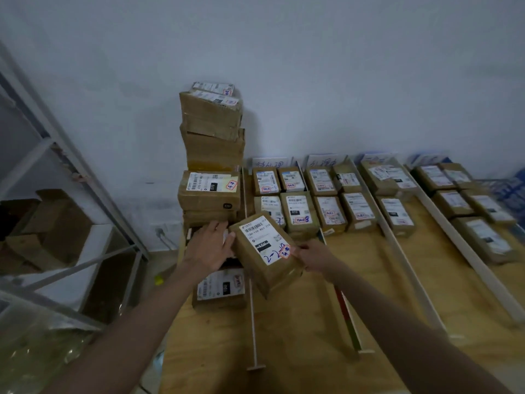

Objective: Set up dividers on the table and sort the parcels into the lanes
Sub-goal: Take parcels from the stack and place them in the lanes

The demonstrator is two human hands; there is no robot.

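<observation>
1. Now the right hand (314, 258) pinches the labelled parcel (265, 251), tilted above the desk (312, 322) near the left lanes.
2. Left hand (211, 245), fingers spread, steadies its left side.
3. Read the label, then lower it flat between the dividers (252, 322).

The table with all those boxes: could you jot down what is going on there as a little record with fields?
Setting: wooden table against a white wall
Lanes: white dividers run front to back, with labelled parcels in rows between them
Stack: tall pile of boxes at the table's far left corner
Held parcel: brown box, tilted, white label up, handwriting "2-2"
Left hand: flat against the box's left side
Right hand: grips its right edge
Off table: metal shelving to the left
</observation>
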